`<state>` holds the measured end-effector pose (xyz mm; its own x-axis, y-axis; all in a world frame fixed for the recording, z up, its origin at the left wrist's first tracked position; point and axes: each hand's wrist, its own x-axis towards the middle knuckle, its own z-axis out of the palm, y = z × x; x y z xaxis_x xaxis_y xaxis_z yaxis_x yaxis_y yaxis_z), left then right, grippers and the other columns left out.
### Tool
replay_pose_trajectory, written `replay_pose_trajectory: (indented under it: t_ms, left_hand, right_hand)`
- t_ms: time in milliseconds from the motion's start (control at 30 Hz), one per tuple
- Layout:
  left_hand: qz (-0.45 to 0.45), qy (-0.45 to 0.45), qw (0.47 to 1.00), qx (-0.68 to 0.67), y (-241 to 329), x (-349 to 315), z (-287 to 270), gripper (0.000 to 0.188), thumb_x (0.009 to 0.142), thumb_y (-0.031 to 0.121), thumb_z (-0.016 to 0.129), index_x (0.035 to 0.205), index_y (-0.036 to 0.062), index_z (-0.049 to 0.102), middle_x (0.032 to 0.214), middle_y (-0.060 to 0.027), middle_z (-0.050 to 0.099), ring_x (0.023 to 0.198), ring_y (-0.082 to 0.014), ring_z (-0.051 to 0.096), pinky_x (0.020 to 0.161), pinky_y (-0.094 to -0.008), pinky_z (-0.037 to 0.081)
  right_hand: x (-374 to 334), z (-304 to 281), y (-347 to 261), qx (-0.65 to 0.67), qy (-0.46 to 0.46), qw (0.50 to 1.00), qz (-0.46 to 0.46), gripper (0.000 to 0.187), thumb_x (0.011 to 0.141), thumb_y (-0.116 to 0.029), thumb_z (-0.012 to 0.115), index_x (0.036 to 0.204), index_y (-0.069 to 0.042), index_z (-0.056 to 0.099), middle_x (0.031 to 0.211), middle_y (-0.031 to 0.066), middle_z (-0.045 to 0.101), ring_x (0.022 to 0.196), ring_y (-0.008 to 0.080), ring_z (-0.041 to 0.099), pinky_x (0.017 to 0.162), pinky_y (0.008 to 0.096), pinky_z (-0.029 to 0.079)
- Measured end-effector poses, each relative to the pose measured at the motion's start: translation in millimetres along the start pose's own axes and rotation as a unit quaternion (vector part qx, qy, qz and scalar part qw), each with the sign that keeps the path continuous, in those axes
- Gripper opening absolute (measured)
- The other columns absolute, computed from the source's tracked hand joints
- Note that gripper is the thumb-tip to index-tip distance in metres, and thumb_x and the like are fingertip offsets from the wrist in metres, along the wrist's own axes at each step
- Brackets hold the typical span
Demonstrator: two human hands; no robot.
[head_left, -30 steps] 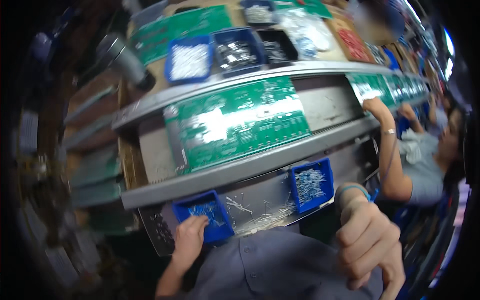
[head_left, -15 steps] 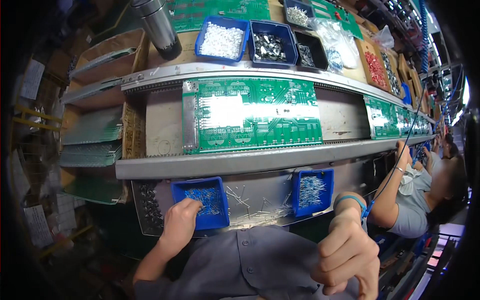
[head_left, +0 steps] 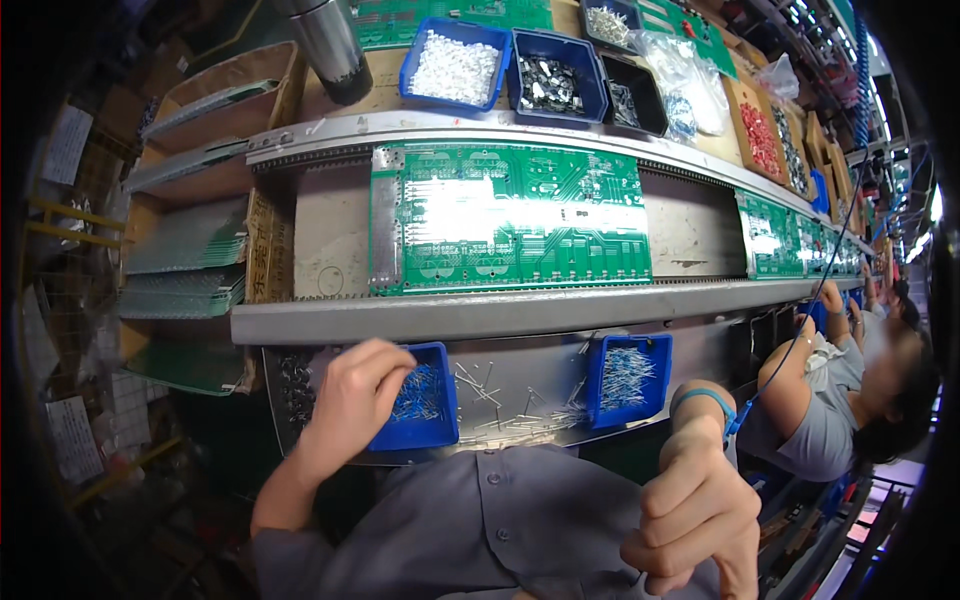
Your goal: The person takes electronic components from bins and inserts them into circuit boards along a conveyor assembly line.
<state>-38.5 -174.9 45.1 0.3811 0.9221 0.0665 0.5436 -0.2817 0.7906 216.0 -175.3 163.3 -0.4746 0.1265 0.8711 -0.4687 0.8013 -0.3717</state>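
Note:
My left hand [head_left: 352,402] is over the left side of a blue bin [head_left: 446,428] of small blue-bodied parts with wire leads. Its thumb and fingers are pinched together; whatever lies between the fingertips is too small to make out. My right hand [head_left: 698,512], with a blue wrist strap [head_left: 706,392], is held close to my body at the lower right. Its fingers are curled in and hide anything they grip. Beyond the metal rail, a green circuit board [head_left: 560,250] lies flat on the conveyor, bright with glare.
A second blue bin [head_left: 657,385] of leaded parts stands to the right, with loose leads on the metal tray [head_left: 510,385] between. White parts [head_left: 455,68] fill a bin across the rail. Boards stand in a cardboard rack [head_left: 262,240] at left. A co-worker [head_left: 815,400] sits at right.
My left hand has lifted out of the blue parts and moved up toward the rail, fingers still pinched. My right hand has stayed nearly in place. The view has shifted slightly.

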Motion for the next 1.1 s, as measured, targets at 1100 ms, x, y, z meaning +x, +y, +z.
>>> replay_pose_trajectory:
  t_ms: [1100]
  left_hand:
    - [-0.055, 0.049, 0.982, -0.172, -51.1, 71.9, 16.1, 0.006, 0.082, -0.007, 0.056, 0.085, -0.0031, 0.059, 0.085, -0.0042, 0.058, 0.072, -0.009, 0.057, 0.063, -0.0212, 0.045]
  right_hand:
    - [-137.9, -43.6, 112.3, -0.21, 0.051, 0.779, 0.589, 0.011, 0.077, 0.004, 0.065, 0.087, 0.001, 0.066, 0.084, 0.0085, 0.067, 0.081, 0.0162, 0.063, 0.072, 0.0267, 0.049]
